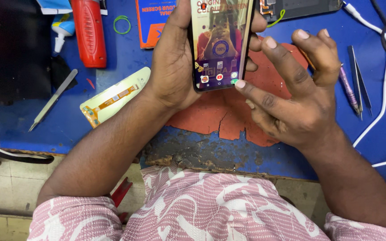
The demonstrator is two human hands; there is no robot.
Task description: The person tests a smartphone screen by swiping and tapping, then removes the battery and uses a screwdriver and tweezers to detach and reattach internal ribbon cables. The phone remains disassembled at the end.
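left hand [173, 67]: wrapped round a smartphone [220, 42] from its left side, thumb up along the near edge, fingertips showing past the right edge; phone held above the bench, screen up and lit
smartphone: dark frame, home screen with a few round icons in a row near the bottom; top end runs out of view
right hand [298, 96]: spread loose, nothing gripped; one fingertip [241, 84] touches the phone's lower right corner, second finger lies along the right edge, other fingers curled back over the mat
workbench [32, 120]: blue top, paint worn to bare dark patches at the near edge
mat [211, 118]: orange-red, cracked and torn, lies under both hands
flex panel [112, 97]: pale yellow-green strip with an orange ribbon cable, flat on the bench just left of the left wrist
spudger [52, 100]: thin metal tool, angled, well left of the panel
red tool [89, 31]: fat red handle at the top left, small white-tipped tube beside it
green ring [122, 24]: small band, between the red tool and an orange box [153, 22]
tweezers [358, 80]: metal pair right of the right hand, a thin purple-handled tool just beside them
white cable [383, 96]: curves down the right side of the bench
clothing: pink and white patterned sleeves and shirt at the bottom of the view
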